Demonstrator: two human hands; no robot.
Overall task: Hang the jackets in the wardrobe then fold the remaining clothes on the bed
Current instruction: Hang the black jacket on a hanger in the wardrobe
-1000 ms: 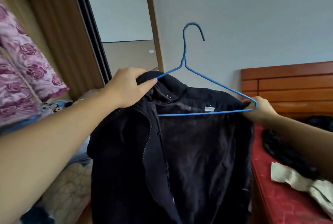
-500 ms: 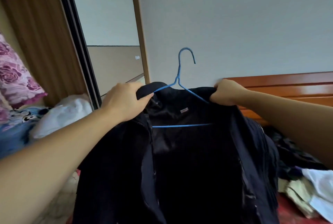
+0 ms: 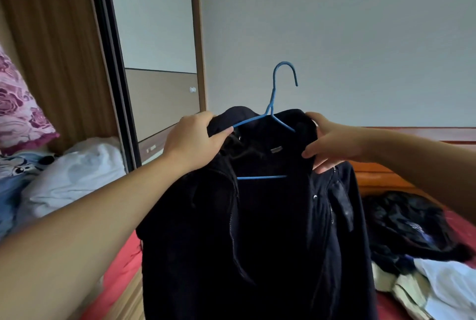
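Now that the right hand (image 3: 334, 143) has come in from the far tip of the blue hanger (image 3: 273, 123), where it was a second ago, both hands sit up at the collar of the dark jacket (image 3: 257, 216), in the middle of the frame. From the head view, the only one there is, the left hand (image 3: 192, 139) grips the left shoulder of the jacket, fingers curled over the cloth and the hanger's wire arm together. The right hand's fingers (image 3: 313, 152) pinch the other side of the collar, thumb up top, the rest reaching in under the fabric. The hanger's right arm, bare a second ago, is now tucked inside the jacket; only the hook, the neck and a stretch of the bottom bar show. The jacket hangs open-fronted from the hanger, draping down to the bottom edge of the frame.

I'd say the jacket is seated on the hanger, or nearly so, and the next thing is carrying it to the wardrobe (image 3: 59, 62) at the left of the frame. No rail shows in there.

On the red bed (image 3: 458, 224), lower right, a heap of dark and pale clothes (image 3: 417, 242) lies unfolded, so the folding is all yet to do.
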